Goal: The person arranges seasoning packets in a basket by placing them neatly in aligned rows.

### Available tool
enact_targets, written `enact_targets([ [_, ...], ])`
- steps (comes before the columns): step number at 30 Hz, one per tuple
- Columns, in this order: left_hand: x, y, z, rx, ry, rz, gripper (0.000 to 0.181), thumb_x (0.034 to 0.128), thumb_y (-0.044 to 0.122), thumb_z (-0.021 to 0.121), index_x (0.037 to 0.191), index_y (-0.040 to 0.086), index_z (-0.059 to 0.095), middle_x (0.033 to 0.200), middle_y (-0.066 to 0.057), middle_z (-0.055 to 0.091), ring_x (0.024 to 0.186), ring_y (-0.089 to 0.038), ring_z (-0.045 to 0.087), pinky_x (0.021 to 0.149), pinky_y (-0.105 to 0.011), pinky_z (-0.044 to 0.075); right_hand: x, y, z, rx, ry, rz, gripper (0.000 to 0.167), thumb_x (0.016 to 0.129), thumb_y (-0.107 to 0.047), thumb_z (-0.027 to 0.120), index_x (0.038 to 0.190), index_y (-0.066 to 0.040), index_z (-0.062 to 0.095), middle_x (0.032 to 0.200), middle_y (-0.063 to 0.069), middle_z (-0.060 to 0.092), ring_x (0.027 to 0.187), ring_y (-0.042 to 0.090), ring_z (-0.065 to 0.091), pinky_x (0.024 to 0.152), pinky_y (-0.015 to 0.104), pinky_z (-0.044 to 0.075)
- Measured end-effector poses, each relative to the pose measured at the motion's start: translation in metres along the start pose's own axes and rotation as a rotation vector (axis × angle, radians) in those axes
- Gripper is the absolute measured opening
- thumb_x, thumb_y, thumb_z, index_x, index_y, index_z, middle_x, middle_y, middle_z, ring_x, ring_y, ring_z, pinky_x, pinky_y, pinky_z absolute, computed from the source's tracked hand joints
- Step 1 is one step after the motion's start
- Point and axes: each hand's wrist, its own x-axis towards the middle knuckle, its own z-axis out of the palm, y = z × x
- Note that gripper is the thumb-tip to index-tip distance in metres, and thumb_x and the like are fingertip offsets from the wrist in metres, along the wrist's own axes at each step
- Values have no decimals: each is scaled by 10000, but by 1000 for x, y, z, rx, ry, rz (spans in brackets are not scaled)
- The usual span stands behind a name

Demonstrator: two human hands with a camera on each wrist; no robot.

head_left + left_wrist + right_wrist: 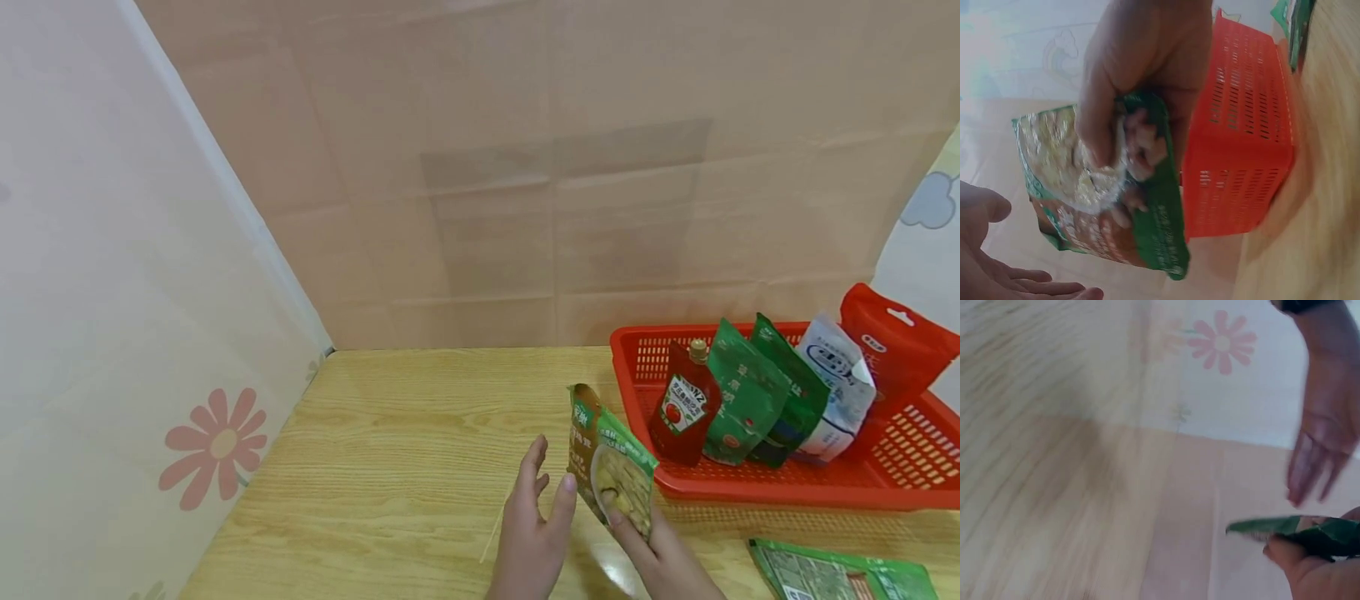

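Observation:
A green and brown food pouch [621, 475] with a bowl of food printed on its front is held up over the table. My right hand [663, 554] grips it by one edge, thumb across the printed front. In the left wrist view that thumb lies on the pouch [1072, 162] beside the picture. My left hand [528, 529] is beside the pouch with fingers spread and nothing in them. A gap shows between the left hand [997, 262] and the pouch in the left wrist view.
A red plastic basket [780, 493] at the right holds a ketchup pouch [684, 404], green pouches [742, 396], a white bag [836, 383] and a red bag [896, 350]. Another green pouch [840, 575] lies on the wooden table [390, 467] in front of it. Walls stand behind and left.

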Motion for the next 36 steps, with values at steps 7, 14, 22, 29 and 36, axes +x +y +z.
enact_targets([
  [7,8,-19,-1,-129,-56,-131,726,978,411,496,1456,-80,254,1479,-317,323,1362,-468,345,1044,-556,395,4,-2,-18,95,-37,19,458,1029,-170,413,1404,85,350,1344,212,520,1027,-144,494,796,158,489],
  [14,17,-40,-5,-444,-102,-292,810,936,421,571,1442,-114,234,1437,-350,344,1322,-454,406,991,-493,471,7,5,-32,286,-239,-63,472,1055,-163,321,1406,146,259,1210,-189,611,1054,-86,558,827,173,507],
  [22,20,-51,-9,-562,-302,-356,618,913,407,602,1342,-18,470,1081,-53,668,928,-134,681,804,-292,573,6,8,-35,473,-438,-103,410,1060,-147,276,1393,90,311,1182,-147,643,1076,18,611,872,192,516],
  [29,19,-49,-9,-536,-321,-354,490,898,365,647,1245,23,588,1026,-35,717,839,-97,700,770,-280,578,5,5,-33,376,-402,-23,574,1060,-195,300,1347,272,129,1104,-135,621,997,8,618,826,210,529],
  [36,18,-50,-9,-538,-310,-346,492,882,377,657,1203,7,609,961,9,717,815,-86,702,758,-274,579,3,2,-35,294,-347,43,545,1047,-226,368,1318,240,291,1031,-142,648,915,-7,618,759,213,525],
])
